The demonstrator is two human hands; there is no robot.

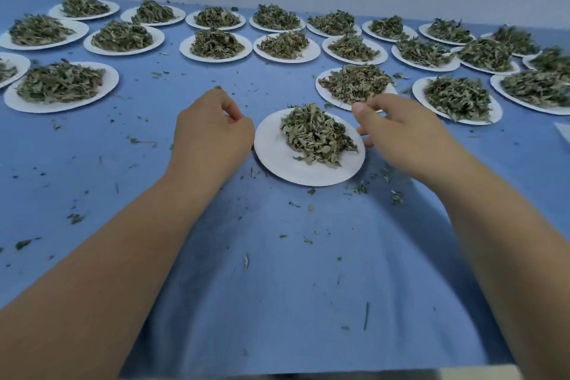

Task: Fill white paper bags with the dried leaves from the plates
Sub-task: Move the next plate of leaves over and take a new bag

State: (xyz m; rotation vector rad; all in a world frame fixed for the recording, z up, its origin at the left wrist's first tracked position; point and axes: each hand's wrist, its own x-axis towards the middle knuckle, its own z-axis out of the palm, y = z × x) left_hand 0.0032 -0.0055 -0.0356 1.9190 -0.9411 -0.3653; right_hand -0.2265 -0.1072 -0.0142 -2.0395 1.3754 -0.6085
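Blue cloth (pixel 277 271): leaf plates (pixel 61 108), loose bits (pixel 75 218).

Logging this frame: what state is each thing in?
Near plate, heaped with leaves.
Other plates, all heaped.
Left hand, fingers curled, beside near plate; hold unclear.
Right hand, at near plate's right rim; grip unclear.
Cloth, strewn with leaf scraps.

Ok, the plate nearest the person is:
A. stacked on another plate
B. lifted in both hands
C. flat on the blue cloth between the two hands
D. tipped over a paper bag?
C: the nearest paper plate lies flat on the blue cloth, left hand at its left side, right hand at its right rim.
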